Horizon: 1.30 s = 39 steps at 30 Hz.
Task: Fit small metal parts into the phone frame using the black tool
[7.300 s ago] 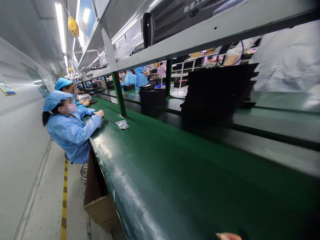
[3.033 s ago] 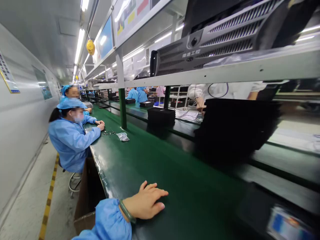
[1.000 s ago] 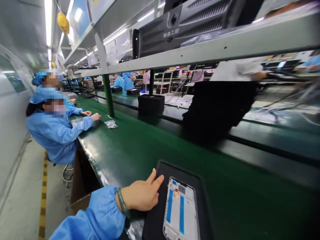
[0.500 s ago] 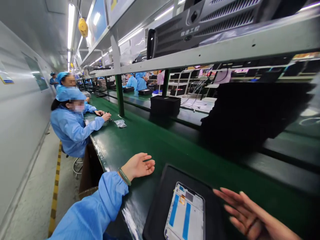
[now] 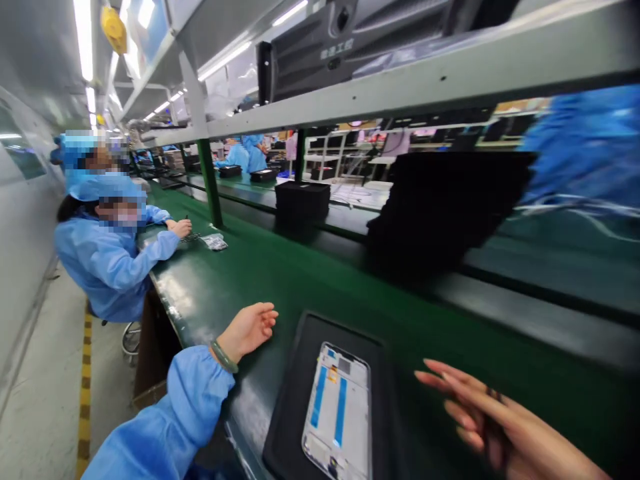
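Green bench (image 5: 250,273) has the black tray (image 5: 295,380) in front of you. Your right hand (image 5: 493,417) is off its right side, fingers part-spread; your left hand (image 5: 249,329), over its edge a second ago, now sits just left, loosely curled. Both look unloaded, so the phone part (image 5: 330,408) rests on the tray untouched, blue strips (image 5: 319,397) showing.

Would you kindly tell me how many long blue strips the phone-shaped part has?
2: the left strip nearer the left hand, the right strip near the middle of the phone-shaped part, whose lower end is cropped.
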Each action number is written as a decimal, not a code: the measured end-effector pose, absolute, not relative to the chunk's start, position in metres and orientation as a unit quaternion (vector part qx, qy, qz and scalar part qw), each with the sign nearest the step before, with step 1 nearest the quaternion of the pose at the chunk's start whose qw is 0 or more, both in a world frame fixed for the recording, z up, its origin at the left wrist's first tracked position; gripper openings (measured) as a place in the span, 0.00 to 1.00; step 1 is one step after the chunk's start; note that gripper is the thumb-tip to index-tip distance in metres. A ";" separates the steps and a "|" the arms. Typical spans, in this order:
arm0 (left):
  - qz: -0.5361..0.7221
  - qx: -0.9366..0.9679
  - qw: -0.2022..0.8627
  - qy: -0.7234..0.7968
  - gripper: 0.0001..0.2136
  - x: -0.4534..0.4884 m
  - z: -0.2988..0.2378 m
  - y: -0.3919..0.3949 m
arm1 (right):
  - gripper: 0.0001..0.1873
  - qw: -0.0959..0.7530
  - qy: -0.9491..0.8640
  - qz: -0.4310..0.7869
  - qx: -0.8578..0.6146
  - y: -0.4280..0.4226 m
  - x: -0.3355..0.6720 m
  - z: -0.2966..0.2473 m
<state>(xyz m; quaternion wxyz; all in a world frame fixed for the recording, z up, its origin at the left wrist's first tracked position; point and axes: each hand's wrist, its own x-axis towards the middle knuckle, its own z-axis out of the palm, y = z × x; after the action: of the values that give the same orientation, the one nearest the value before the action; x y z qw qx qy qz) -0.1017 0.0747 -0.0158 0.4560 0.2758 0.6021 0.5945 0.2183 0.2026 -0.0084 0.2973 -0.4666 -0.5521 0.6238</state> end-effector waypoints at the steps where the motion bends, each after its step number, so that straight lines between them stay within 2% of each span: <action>1: 0.583 0.310 0.433 0.614 0.10 -0.093 -0.013 0.072 | 0.18 0.297 -0.496 0.665 -0.472 0.197 0.220 0.000; 4: 0.510 0.450 0.403 0.612 0.08 -0.062 0.000 0.062 | 0.09 0.328 -0.445 0.679 -0.483 0.185 0.230 0.015; 6: 0.437 0.556 0.420 0.568 0.07 -0.041 0.009 0.053 | 0.08 0.340 -0.453 0.659 -0.494 0.181 0.242 0.015; 8: 0.334 0.685 0.388 0.519 0.11 -0.024 0.015 0.045 | 0.10 0.335 -0.492 0.619 -0.512 0.180 0.258 0.010; 11: 0.145 0.843 0.225 0.466 0.21 -0.005 0.015 0.036 | 0.17 0.269 -0.656 0.447 -0.545 0.180 0.288 -0.003; 13: 0.082 0.876 0.165 0.447 0.29 0.002 0.009 0.031 | 0.20 0.221 -0.736 0.318 -0.555 0.180 0.307 -0.014; 15: 0.068 0.884 0.163 0.432 0.35 0.005 0.002 0.028 | 0.21 0.203 -0.764 0.264 -0.552 0.178 0.317 -0.026; 17: 0.071 0.884 0.174 0.429 0.37 0.006 -0.003 0.023 | 0.21 0.188 -0.789 0.240 -0.533 0.173 0.317 -0.037; 21: 0.079 0.876 0.179 0.441 0.33 0.008 -0.008 0.014 | 0.23 0.121 -0.860 0.139 -0.476 0.162 0.295 -0.046; 23: 0.075 0.874 0.179 0.445 0.31 0.009 -0.007 0.009 | 0.23 0.104 -0.873 0.147 -0.452 0.160 0.285 -0.041; 28: 0.077 0.871 0.185 0.448 0.33 0.013 0.006 0.015 | 0.21 0.191 -0.813 0.202 -0.511 0.166 0.291 -0.015; 31: 0.076 0.870 0.224 0.432 0.32 0.017 0.016 0.041 | 0.18 0.208 -0.766 0.214 -0.569 0.170 0.304 -0.007; 34: 0.113 0.872 0.260 0.400 0.28 0.034 0.019 0.079 | 0.18 0.214 -0.739 0.238 -0.593 0.172 0.310 -0.009; 39: 0.177 0.885 0.200 0.382 0.18 0.089 0.001 0.129 | 0.25 0.274 -0.689 0.325 -0.587 0.169 0.307 -0.012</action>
<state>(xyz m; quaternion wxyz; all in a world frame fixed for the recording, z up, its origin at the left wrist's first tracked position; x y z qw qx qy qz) 0.0891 0.1286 0.0013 0.1999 0.8849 0.3818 0.1767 0.3070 0.1694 -0.0115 0.2741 -0.5874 -0.6886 0.3250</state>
